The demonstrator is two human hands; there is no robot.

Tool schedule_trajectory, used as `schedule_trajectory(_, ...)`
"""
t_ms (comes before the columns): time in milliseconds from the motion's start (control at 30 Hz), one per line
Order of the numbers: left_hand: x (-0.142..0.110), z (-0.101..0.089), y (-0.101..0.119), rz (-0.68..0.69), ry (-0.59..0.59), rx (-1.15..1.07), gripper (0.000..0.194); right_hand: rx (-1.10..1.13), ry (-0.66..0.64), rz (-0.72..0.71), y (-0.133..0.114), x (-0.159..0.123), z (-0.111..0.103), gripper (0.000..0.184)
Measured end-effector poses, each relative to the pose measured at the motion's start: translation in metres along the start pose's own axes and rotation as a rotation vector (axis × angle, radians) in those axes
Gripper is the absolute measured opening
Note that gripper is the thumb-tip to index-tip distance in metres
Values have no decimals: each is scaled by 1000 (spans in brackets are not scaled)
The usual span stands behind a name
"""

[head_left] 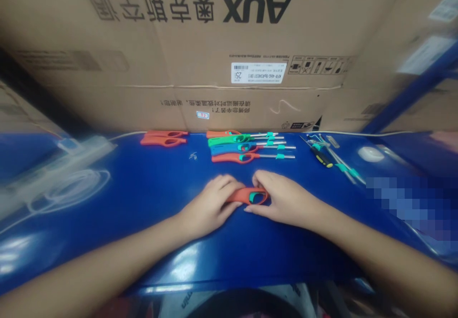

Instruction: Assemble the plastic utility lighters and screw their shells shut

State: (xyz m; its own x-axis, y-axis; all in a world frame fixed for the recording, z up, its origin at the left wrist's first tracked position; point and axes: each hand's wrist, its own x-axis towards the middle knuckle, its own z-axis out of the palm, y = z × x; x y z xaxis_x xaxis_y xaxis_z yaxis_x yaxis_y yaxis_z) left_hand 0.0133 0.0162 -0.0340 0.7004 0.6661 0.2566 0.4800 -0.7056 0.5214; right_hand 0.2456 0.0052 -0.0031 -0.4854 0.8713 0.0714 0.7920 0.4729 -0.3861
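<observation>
Both of my hands are on one orange lighter body (240, 195) with a green trigger, low over the blue tabletop. My left hand (214, 202) wraps round its handle end. The fingers and thumb of my right hand (281, 198) close on the trigger-guard end, hiding its tip. Beyond my hands lie several long-nosed lighters in a stack of rows: an orange one (232, 158) nearest, then a blue one (225, 147), a green one (223, 140) and another orange one (218, 134). Their metal tubes point right. Orange lighter casings (161, 140) without tubes lie farther left.
A screwdriver (321, 157) and loose metal tubes with green pieces (341, 165) lie at the right, near a white round object (371, 154). A coiled white cable (77, 187) and a power strip (67, 160) occupy the left. A cardboard wall (143, 70) stands behind.
</observation>
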Motion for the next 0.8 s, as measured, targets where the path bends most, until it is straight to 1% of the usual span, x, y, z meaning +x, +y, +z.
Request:
schedule_trajectory(67,1,-1,-2,-16,7,-71,23,150,-55,44,7,2,-4,37)
schedule_trajectory(133,2,-2,-2,-30,25,-126,23,260,-80,59,15,5,-7,26)
schedule_trajectory(200,2,-3,-2,-43,53,-162,25,300,-75,68,22,7,-9,12)
schedule_trajectory(233,2,-3,-2,-51,63,-174,27,309,-72,78,24,8,-9,8)
schedule_trajectory(367,2,-4,-2,-98,80,-220,28,374,-96,105,23,10,-10,6)
schedule_trajectory(433,1,-5,-3,-106,92,-253,28,343,-86,86,21,9,-10,7)
schedule_trajectory(500,0,-5,-4,-121,118,-306,29,274,-49,43,21,8,-9,9)
schedule_trajectory(600,1,-2,-8,-166,195,-435,29,201,-18,-16,26,8,-7,11)
schedule_trajectory(700,2,1,-12,-186,284,-548,24,205,-8,-30,31,9,-6,11)
schedule_trajectory(800,2,0,-13,-220,330,-549,15,231,21,-32,33,11,-8,9)
